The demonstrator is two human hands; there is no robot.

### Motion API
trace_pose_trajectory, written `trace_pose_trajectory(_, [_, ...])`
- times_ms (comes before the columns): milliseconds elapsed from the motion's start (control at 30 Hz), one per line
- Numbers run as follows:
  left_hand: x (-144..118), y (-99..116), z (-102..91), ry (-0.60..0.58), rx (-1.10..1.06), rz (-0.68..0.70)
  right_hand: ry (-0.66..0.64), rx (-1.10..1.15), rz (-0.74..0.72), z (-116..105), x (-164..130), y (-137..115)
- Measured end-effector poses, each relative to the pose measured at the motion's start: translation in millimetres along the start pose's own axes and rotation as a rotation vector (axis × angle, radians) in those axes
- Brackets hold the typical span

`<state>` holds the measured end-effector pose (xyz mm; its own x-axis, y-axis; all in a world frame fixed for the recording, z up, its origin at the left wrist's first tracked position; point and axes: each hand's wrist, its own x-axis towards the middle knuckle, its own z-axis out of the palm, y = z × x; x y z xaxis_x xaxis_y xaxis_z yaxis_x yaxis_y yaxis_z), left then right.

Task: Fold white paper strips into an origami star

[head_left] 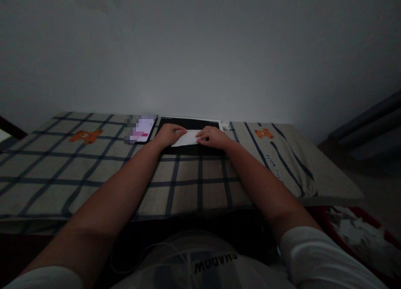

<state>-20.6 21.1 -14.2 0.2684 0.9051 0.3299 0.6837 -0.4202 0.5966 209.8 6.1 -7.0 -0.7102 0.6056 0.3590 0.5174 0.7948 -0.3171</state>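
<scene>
Both hands, left and right, pressed flat on white paper; shirt print reads "SHADOW".

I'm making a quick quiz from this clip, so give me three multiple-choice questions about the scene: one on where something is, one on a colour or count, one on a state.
1. Where does the white paper lie?
A. on the black mat
B. on the floor
C. on the phone

2. How many orange bear prints show on the checked cloth?
A. none
B. two
C. five

3. What state is the phone screen in?
A. lit
B. dark
C. covered by a hand

Answers:
1 A, the paper rests on the mat between the left hand and the right hand.
2 B, one bear left, one right.
3 A, the screen glows.
</scene>
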Motion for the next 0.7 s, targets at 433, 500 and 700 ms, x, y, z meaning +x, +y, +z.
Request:
trace_pose_trajectory(433, [-1,6,-2.8,-0.056,-0.046,0.005,0.017,0.001,0.049,1,0,-7])
trace_pose_trajectory(500, [-1,7,-6.4,-0.096,-0.03,0.016,0.007,-0.008,0.026,1,1,-6])
trace_pose_trajectory(700, [1,1,-25.0,-0.414,-0.022,0.118,0.0,-0.004,0.04,1,0,0])
